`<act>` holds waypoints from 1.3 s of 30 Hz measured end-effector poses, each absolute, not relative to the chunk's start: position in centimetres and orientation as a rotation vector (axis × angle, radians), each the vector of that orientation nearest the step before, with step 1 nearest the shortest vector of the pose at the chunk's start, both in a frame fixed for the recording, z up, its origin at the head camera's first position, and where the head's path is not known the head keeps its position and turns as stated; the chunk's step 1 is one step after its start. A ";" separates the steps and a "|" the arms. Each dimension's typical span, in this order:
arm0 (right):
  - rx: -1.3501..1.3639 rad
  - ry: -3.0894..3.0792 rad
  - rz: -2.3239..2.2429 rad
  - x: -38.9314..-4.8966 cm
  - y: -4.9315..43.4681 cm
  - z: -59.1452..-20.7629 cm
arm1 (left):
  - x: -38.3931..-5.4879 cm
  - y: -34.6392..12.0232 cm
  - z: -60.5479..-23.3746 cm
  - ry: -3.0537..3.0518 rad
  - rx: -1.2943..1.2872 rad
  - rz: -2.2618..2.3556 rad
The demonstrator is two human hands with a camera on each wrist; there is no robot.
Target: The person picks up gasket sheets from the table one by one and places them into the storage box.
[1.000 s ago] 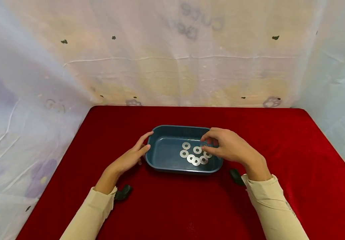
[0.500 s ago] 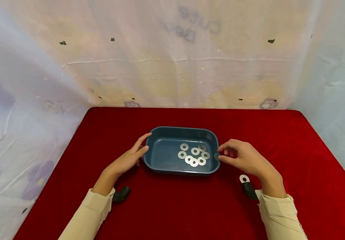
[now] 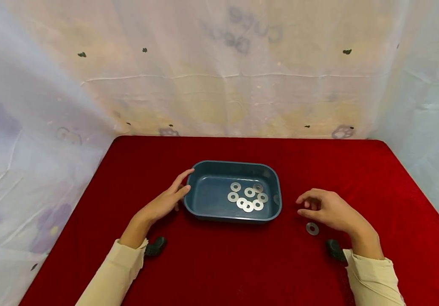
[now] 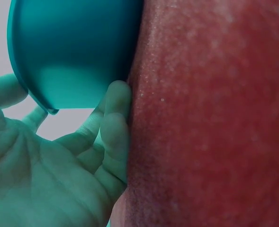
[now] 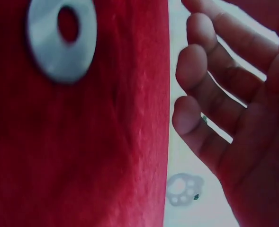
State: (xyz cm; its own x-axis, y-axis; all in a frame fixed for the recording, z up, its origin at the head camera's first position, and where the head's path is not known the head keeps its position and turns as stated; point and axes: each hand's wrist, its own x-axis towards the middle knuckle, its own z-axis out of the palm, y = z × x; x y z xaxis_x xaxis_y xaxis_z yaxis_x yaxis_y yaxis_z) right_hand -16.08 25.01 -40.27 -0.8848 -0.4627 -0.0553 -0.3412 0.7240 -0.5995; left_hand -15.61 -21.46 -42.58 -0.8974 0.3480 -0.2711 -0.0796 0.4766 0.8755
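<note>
A blue rectangular tray (image 3: 212, 208) stands on the red cloth, with several flat metal washers (image 3: 249, 192) in its right half. A couple of the washers overlap. My left hand (image 3: 163, 203) touches the tray's left end, index fingertip and thumb at the rim; in the left wrist view its other fingers lie low beside the tray wall. Right of the tray, my right hand (image 3: 328, 208) hovers with loosely bent fingers and nothing visible between them. A single washer (image 3: 312, 228) lies flat on the cloth just below that hand; the right wrist view shows this washer (image 5: 61, 42) close up.
The red cloth (image 3: 219, 263) covers the table, with printed curtains (image 3: 219, 102) along its back and sides. Black wrist devices (image 3: 156, 246) show at both cuffs. A faint disc shape shows on the tray's right inner wall; I cannot tell whether it is a washer or a reflection.
My right hand has moved out of the tray, to the right and towards me. The washer on the cloth, hidden one second ago, is now uncovered. My left hand stays at the tray.
</note>
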 end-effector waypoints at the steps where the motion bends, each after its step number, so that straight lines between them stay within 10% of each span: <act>1: -0.671 2.704 -0.893 -16.2 25.3 -40.2 | -15.6 -21.4 -42.6 2.310 0.226 1.407; 39: -0.772 2.508 -0.772 -15.2 27.6 -40.9 | -15.7 -21.5 -42.8 2.318 0.190 1.394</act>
